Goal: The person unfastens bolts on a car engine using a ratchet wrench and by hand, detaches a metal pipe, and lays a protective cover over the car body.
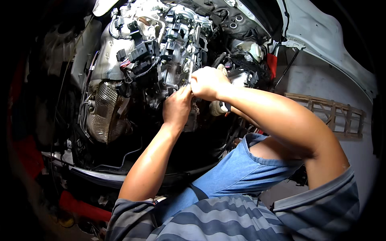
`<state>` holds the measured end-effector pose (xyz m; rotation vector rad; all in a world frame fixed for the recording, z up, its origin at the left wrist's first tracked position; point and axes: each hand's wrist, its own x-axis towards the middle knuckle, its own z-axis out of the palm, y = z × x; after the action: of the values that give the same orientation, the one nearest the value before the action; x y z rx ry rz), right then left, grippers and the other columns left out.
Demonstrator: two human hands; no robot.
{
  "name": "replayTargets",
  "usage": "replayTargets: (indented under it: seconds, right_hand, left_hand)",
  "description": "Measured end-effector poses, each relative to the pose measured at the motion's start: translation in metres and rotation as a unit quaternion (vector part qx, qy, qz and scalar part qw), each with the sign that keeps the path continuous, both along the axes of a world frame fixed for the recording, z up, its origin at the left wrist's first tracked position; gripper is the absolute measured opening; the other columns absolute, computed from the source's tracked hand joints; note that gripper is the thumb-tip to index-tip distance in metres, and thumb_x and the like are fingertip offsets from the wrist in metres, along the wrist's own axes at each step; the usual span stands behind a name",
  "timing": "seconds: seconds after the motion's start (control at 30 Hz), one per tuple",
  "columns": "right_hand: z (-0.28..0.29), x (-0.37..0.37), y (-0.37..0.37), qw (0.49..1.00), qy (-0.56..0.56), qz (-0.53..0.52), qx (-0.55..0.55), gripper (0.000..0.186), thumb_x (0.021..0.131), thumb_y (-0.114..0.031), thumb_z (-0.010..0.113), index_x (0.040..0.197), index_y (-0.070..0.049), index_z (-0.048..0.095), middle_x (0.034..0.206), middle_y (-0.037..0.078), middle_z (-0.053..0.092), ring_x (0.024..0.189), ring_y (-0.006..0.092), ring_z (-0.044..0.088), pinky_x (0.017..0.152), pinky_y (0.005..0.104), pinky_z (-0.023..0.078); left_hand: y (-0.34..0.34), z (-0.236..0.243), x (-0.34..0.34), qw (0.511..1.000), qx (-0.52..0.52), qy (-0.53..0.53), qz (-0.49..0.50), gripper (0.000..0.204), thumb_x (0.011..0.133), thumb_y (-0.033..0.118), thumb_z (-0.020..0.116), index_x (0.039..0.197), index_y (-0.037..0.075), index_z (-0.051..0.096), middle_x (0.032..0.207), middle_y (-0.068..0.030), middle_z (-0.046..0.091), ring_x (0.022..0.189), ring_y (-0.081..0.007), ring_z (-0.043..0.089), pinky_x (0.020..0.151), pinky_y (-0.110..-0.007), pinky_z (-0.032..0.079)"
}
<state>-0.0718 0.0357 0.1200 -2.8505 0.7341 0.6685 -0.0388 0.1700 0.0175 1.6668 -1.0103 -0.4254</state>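
Note:
A car engine [177, 52] with several black connectors and wires fills the upper middle of the head view. At its near right edge my right hand [210, 83] is curled closed, knuckles up. Just left of and below it is my left hand [177, 106], its fingertips pressed together and meeting the right hand at the engine. Whatever the fingers of either hand grip is hidden. A narrow pale metal piece [190, 72] shows beside the right fist; I cannot tell if it is held. A co-worker's gloved hand [218, 108] lies close below my right wrist.
A co-worker in a blue denim top [237, 160] leans in under my right arm. A crinkled metal heat shield [105, 112] stands left of my left hand. The car's front edge [100, 176] crosses below. The raised hood [321, 32] and a wooden rack [329, 114] are at the right.

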Motion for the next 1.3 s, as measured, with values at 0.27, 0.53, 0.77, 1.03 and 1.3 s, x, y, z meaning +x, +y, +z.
replayTargets:
  seconds: [0.27, 0.53, 0.77, 1.03, 1.3]
  right_hand:
    - [0.021, 0.012, -0.012, 0.938, 0.011, 0.343, 0.044, 0.023, 0.083, -0.028, 0.065, 0.07, -0.01, 0.059, 0.064, 0.014, 0.062, 0.064, 0.0342, 0.067, 0.06, 0.0444, 0.054]
    - [0.012, 0.013, 0.023, 0.94, 0.076, -0.278, 0.18, 0.041, 0.092, -0.034, 0.056, 0.078, 0.004, 0.067, 0.067, 0.018, 0.063, 0.066, 0.0286, 0.066, 0.064, 0.0416, 0.054]
    - [0.027, 0.021, 0.012, 0.965, 0.095, 0.243, 0.0, 0.024, 0.084, -0.028, 0.062, 0.075, -0.006, 0.064, 0.068, 0.014, 0.065, 0.068, 0.036, 0.068, 0.064, 0.0449, 0.054]
    - [0.026, 0.023, 0.008, 0.986, 0.128, 0.1, 0.043, 0.033, 0.087, -0.029, 0.056, 0.073, 0.0, 0.068, 0.072, 0.021, 0.067, 0.07, 0.0366, 0.068, 0.068, 0.0439, 0.056]
    - [0.013, 0.011, 0.012, 0.926, 0.14, -0.281, 0.209, 0.03, 0.091, -0.032, 0.053, 0.083, -0.007, 0.068, 0.068, 0.011, 0.065, 0.056, 0.025, 0.064, 0.053, 0.0408, 0.053]
  left_hand:
    - [0.001, 0.002, 0.003, 0.999, 0.007, 0.023, -0.022, 0.007, 0.093, 0.012, 0.06, 0.094, 0.008, 0.065, 0.092, -0.0101, 0.069, 0.081, -0.0319, 0.068, 0.068, -0.043, 0.055]
    - [0.005, -0.003, 0.0, 0.999, 0.014, 0.036, -0.016, 0.013, 0.094, 0.012, 0.057, 0.102, 0.004, 0.063, 0.098, -0.0125, 0.069, 0.087, -0.0325, 0.069, 0.072, -0.043, 0.055]
    - [0.005, -0.006, -0.001, 0.998, 0.025, 0.046, -0.033, 0.009, 0.095, 0.013, 0.056, 0.098, 0.007, 0.061, 0.092, -0.0147, 0.067, 0.081, -0.0347, 0.067, 0.069, -0.045, 0.053]
    - [0.004, -0.005, -0.001, 0.999, -0.016, 0.027, 0.002, 0.016, 0.096, 0.018, 0.059, 0.107, 0.008, 0.065, 0.094, -0.0145, 0.069, 0.081, -0.0352, 0.068, 0.067, -0.044, 0.055]
    - [0.004, -0.01, -0.002, 0.999, -0.023, 0.034, -0.004, 0.011, 0.095, 0.014, 0.058, 0.104, 0.01, 0.063, 0.094, -0.0139, 0.069, 0.082, -0.0356, 0.068, 0.069, -0.044, 0.055]
